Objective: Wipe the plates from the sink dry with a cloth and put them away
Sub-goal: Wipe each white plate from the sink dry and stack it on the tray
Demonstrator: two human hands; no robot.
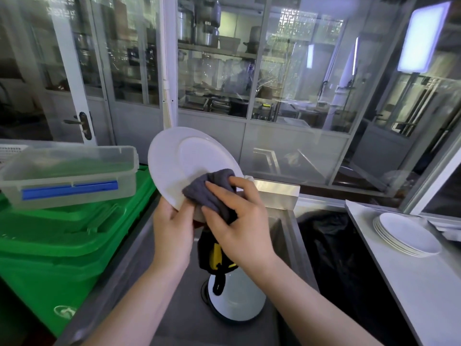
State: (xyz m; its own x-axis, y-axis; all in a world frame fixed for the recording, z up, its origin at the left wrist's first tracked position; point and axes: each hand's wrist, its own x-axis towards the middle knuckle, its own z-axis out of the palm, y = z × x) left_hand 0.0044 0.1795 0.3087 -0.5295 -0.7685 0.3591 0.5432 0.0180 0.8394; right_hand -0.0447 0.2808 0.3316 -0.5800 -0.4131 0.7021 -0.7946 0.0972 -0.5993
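A: Where's the plate (189, 161) right now?

B: I see it raised over the sink (282, 236), tilted up on edge. My left hand (172, 236) pinches its rim at about 7 o'clock, thumb on the near face. My right hand (239, 226) has its fingers curled over the grey cloth (209, 193), pressing it to the plate's lower face near 5 o'clock.

A: How will it handle?

B: Stiff, glazed and breakable, I'd judge; probably slick while wet, and heavy enough to swing from a one-point rim hold. I'd take it by the rim with the thumb well over the lip and let the soft cloth do the pressing.

A: And then?

B: More plates (237, 295) lie low in the sink at 6 o'clock. A stack (409, 236) sits on the counter (424, 295) at 3 o'clock, likely where it belongs.
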